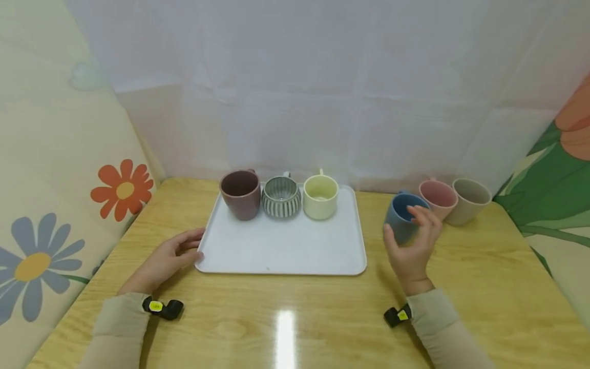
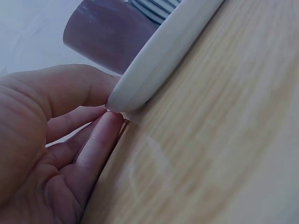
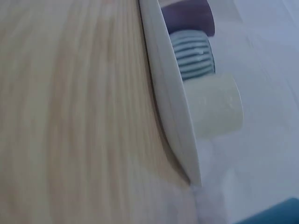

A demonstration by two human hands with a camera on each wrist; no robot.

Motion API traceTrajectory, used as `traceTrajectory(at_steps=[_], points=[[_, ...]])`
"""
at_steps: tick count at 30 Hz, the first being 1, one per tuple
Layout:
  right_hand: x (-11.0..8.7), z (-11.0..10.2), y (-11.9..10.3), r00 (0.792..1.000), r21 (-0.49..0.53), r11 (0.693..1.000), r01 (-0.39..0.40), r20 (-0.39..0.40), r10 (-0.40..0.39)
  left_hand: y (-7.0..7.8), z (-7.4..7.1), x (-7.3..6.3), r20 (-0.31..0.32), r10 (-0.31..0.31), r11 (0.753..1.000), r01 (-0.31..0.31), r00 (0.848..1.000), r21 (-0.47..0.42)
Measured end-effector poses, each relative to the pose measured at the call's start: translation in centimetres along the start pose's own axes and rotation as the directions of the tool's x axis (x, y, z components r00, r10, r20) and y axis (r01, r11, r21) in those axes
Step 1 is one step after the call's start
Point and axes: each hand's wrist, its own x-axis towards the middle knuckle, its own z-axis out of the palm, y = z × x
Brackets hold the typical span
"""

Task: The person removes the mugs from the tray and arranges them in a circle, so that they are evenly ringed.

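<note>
At the left front of the white tray [image 1: 286, 251], my left hand [image 1: 168, 259] pinches the rim. In the left wrist view its fingertips [image 2: 110, 119] meet at the edge of the tray [image 2: 159, 51]. On the tray's back half stand a dark maroon mug [image 1: 246, 202], a grey striped round cup [image 1: 281, 205] and a pale yellow mug [image 1: 320, 202]. My right hand [image 1: 415, 246] is at the blue mug [image 1: 398, 225] right of the tray, thumb on the left, fingers spread and bent across its front right. That mug shows only at a corner of the right wrist view.
Behind the right hand a pink mug [image 1: 438, 197] and a beige mug [image 1: 470, 200] stand close together near the table's back right. White cloth [image 1: 286, 102] hangs behind the wooden table [image 1: 230, 323]. Flower-printed panels [image 1: 46, 179] flank it on both sides.
</note>
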Motion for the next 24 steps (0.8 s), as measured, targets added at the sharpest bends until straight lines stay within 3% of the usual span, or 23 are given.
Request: traceTrajectory(at_steps=[3, 6, 11, 13, 15, 19, 21, 22, 24], points=[[-0.7, 0.5, -0.3, 0.993, 0.065, 0.998, -0.004, 0.117, -0.004, 0.0, 0.2, -0.2, 0.006, 0.001, 1.000, -0.001, 1.000, -0.005], [-1.2, 1.0, -0.3, 0.967, 0.114, 0.991, -0.070, 0.254, 0.039, 0.1, 0.2, -0.3, 0.007, 0.004, 1.000, -0.004, 1.000, -0.005], [-1.3, 2.4, -1.0, 0.868, 0.119, 0.952, -0.282, 0.454, 0.200, 0.2, 0.1, -0.4, -0.002, 0.004, 1.000, -0.004, 1.000, -0.003], [-1.1, 3.1, -1.3, 0.813, 0.086, 0.923, -0.375, 0.509, 0.283, 0.1, 0.2, -0.4, -0.002, 0.005, 1.000, -0.005, 1.000, -0.005], [-0.8, 4.0, -1.4, 0.742, 0.039, 0.881, -0.472, 0.557, 0.373, 0.0, 0.3, -0.3, -0.002, 0.004, 1.000, -0.004, 1.000, -0.010], [-0.1, 6.0, -1.2, 0.559, -0.071, 0.757, -0.650, 0.630, 0.539, -0.1, 0.4, -0.3, -0.002, 0.004, 1.000, -0.004, 1.000, -0.016], [0.3, 7.0, -0.8, 0.486, -0.106, 0.700, -0.707, 0.646, 0.589, 0.0, 0.3, -0.3, -0.003, 0.004, 1.000, -0.004, 1.000, -0.015], [0.5, 7.5, -0.5, 0.458, -0.120, 0.678, -0.725, 0.652, 0.605, 0.0, 0.3, -0.3, -0.002, 0.004, 1.000, -0.004, 1.000, -0.014], [0.8, 8.3, -0.1, 0.423, -0.138, 0.653, -0.745, 0.659, 0.622, 0.1, 0.2, -0.3, 0.000, 0.002, 1.000, -0.002, 1.000, -0.017]])
